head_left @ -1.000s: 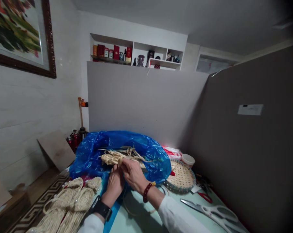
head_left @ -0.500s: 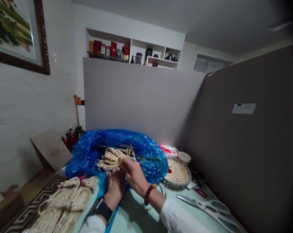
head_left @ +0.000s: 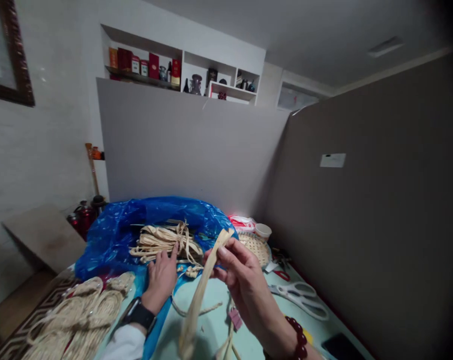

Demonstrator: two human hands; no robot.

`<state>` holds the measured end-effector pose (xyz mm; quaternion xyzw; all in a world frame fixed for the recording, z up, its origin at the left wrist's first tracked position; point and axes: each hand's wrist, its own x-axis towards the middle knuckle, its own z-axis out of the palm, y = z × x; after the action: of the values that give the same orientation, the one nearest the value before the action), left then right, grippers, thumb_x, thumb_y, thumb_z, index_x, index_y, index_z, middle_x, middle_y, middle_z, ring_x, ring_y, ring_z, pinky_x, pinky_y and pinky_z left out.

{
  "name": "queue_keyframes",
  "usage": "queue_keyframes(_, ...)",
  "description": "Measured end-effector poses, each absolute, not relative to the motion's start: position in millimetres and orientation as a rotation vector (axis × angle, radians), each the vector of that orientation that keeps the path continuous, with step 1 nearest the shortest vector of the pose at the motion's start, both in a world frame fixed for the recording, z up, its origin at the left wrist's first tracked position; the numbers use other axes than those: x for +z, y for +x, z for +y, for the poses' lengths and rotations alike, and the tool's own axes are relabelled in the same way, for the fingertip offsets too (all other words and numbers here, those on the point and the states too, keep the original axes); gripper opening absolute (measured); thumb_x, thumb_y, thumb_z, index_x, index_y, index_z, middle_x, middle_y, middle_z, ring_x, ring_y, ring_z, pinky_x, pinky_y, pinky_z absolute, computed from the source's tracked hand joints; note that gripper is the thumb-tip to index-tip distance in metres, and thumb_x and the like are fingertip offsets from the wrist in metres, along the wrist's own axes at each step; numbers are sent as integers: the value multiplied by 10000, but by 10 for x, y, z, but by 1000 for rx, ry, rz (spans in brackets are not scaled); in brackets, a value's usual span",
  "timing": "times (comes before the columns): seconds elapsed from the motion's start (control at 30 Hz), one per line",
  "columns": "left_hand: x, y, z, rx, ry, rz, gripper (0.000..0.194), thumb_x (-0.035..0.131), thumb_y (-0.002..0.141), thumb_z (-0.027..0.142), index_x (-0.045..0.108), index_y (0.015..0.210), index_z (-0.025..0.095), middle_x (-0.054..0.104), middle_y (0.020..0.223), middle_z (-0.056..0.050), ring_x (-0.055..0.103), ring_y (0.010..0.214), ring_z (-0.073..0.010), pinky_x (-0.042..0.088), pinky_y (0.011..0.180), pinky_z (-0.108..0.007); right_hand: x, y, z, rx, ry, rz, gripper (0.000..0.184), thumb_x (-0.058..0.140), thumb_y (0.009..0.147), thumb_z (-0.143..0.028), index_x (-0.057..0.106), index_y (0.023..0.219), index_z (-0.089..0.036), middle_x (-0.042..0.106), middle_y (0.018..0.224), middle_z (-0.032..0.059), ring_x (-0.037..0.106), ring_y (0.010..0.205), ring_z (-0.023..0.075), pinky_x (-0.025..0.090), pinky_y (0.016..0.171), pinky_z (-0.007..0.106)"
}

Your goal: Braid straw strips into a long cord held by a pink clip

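My right hand (head_left: 245,277) pinches a long, flat, pale strip of dried plant fibre (head_left: 199,295) between thumb and fingers. The strip hangs down and leans left over the table, its lower end blurred. My left hand (head_left: 162,277) lies on the near side of a tied bundle of similar strips (head_left: 156,237), with its fingers stretched out and apart. That bundle sits in the mouth of a crumpled blue plastic bag (head_left: 113,222). A twisted cord (head_left: 209,309) curves across the pale green tabletop below the hands.
Woven straw pieces shaped like sandals (head_left: 93,310) lie at lower left. To the right are a round woven basket (head_left: 254,247), a white cup (head_left: 263,231), large white-handled scissors (head_left: 303,300) and a dark phone-like object (head_left: 342,346). Grey panels (head_left: 188,145) stand behind and at right.
My right hand has drawn the strip out of the bundle, toward me and to the right. My left hand has opened flatter on the bundle. The view has turned to the right.
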<state>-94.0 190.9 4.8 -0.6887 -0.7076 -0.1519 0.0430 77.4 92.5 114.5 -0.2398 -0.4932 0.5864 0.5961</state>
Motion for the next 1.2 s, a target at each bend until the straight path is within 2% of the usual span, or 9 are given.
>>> queue_keyframes(0.17, 427, -990, 1804, -601, -2248, -2128, 574, 436, 816, -19, 473, 1362, 155, 640, 1084, -171, 552, 1120, -332, 429, 926, -490, 979, 1043, 779, 1521, -638, -1099, 235, 728, 764, -359, 623, 818, -155, 631, 829, 50, 623, 735, 151, 526, 623, 251)
queue_keyframes(0.23, 642, -945, 1676, -720, -2345, -2090, 476, 368, 864, 50, 530, 1309, 104, 628, 1156, -196, 517, 1171, -330, 378, 989, -485, 925, 1096, 711, 1521, -698, -1090, 242, 745, 743, -360, 632, 812, -157, 633, 832, 45, 623, 706, 140, 500, 575, 222)
queue_keyframes(0.3, 837, -834, 1473, -842, -2534, -2018, 382, 348, 922, 197, 646, 1147, 120, 659, 1164, -142, 552, 1146, -271, 406, 989, -377, 883, 1145, 674, 1497, -730, -1112, 236, 742, 744, -357, 655, 833, -156, 641, 823, 40, 616, 680, 129, 470, 558, 207)
queue_keyframes(0.4, 1014, -584, 1099, -923, -2962, -1885, 382, 371, 923, 374, 667, 1103, 214, 733, 982, -20, 664, 913, -183, 514, 753, -241, 813, 1219, 665, 1374, -734, -1189, 197, 719, 769, -328, 684, 832, -145, 635, 756, 21, 575, 657, 108, 448, 600, 206)
queue_keyframes(0.47, 1044, -418, 887, -1248, -3219, -1962, 328, 524, 835, 377, 685, 1053, 191, 724, 897, -17, 651, 847, -189, 497, 695, -237, 757, 1270, 658, 1308, -760, -1224, 177, 712, 777, -312, 682, 783, -138, 608, 688, 3, 530, 610, 95, 426, 583, 204)
queue_keyframes(0.57, 1004, -232, 707, -1488, -3177, -2047, 224, 598, 785, 348, 713, 882, 181, 671, 734, 15, 583, 698, -153, 431, 618, -215, 666, 1361, 613, 1283, -780, -1248, 191, 714, 776, -322, 672, 777, -136, 601, 678, 3, 508, 587, 98, 417, 565, 215)
queue_keyframes(0.77, 875, -7, 626, -1450, -3144, -2021, 205, 601, 810, 390, 638, 771, 192, 619, 728, 25, 561, 698, -155, 418, 656, -226, 512, 1551, 507, 1122, -861, -1225, 170, 723, 759, -287, 611, 795, -164, 616, 725, 1, 556, 661, 128, 445, 634, 243)
queue_keyframes(0.93, 808, 97, 624, -1410, -3115, -2136, 239, 604, 788, 422, 578, 715, 195, 525, 648, 47, 463, 626, -142, 363, 581, -224, 488, 1622, 502, 1098, -933, -1230, 112, 698, 758, -243, 631, 757, -154, 628, 704, 4, 557, 661, 132, 443, 639, 246)
queue_keyframes(1.2, 823, 84, 656, -1529, -3190, -2162, 233, 591, 814, 420, 573, 770, 192, 522, 714, 41, 458, 696, -148, 372, 637, -230, 498, 1631, 510, 1160, -940, -1270, 132, 687, 768, -250, 661, 837, -141, 664, 773, 29, 591, 712, 151, 469, 679, 264)
